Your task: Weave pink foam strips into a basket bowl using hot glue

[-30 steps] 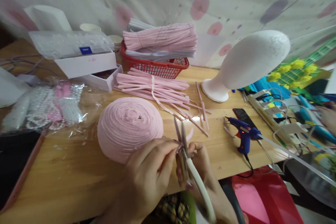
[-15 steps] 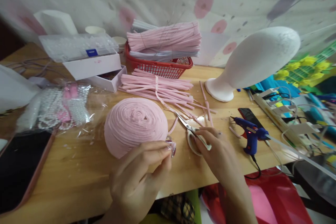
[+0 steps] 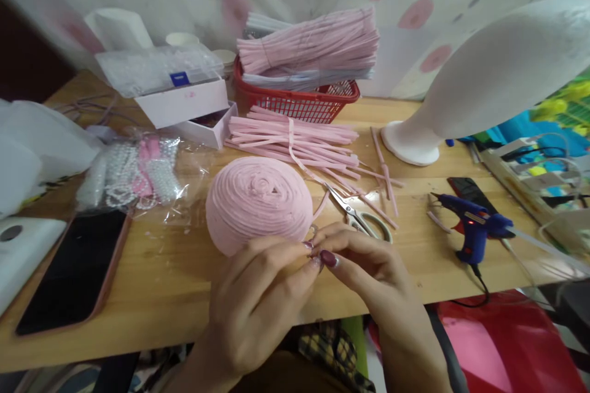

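Pink dome (image 3: 258, 202) lies just beyond left hand (image 3: 258, 307) and right hand (image 3: 369, 273), fingers (image 3: 281, 253) pinching its near-right rim (scissors (image 3: 359, 218) close beside).

The left hand (image 3: 260, 301) and the right hand (image 3: 369, 270) are held close together, palms turned down, with their fingertips (image 3: 328, 258) pinched shut and pressed against one another.

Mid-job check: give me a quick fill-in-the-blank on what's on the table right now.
1. The scissors lie on the table, to the ____ of the pink dome.
2. The glue gun is ____ in colour.
3. The pink strip bundle rests in a ____ basket.
Missing words: right; blue; red.
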Demonstrator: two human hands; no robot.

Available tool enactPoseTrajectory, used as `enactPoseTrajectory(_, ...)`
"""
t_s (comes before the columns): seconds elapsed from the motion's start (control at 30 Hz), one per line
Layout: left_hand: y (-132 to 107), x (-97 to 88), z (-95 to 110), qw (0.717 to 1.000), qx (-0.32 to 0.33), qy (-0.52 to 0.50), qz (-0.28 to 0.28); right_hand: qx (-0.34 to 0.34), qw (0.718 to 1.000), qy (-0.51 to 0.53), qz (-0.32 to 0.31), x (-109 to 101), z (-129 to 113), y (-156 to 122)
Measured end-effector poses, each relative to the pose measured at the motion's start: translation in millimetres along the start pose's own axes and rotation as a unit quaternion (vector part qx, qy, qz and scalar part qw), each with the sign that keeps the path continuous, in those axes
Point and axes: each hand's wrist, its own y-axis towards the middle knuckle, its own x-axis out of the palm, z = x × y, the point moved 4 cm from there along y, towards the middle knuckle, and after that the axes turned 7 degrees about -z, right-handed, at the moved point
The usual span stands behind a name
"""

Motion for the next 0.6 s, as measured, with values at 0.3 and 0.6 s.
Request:
enactPoseTrajectory(0.3, 7.6, -4.6, -11.9, 0.971, -0.125, -0.196, -0.060, -0.005, 0.995, 0.000, -0.104, -0.4, -1.6, -0.4)
enactPoseTrajectory(0.6, 2.8, 0.5, -13.9, 0.956, -0.140, -0.245, -0.076, 0.078, 0.962, 0.208, -0.157, -0.1, 21.7, -1.0)
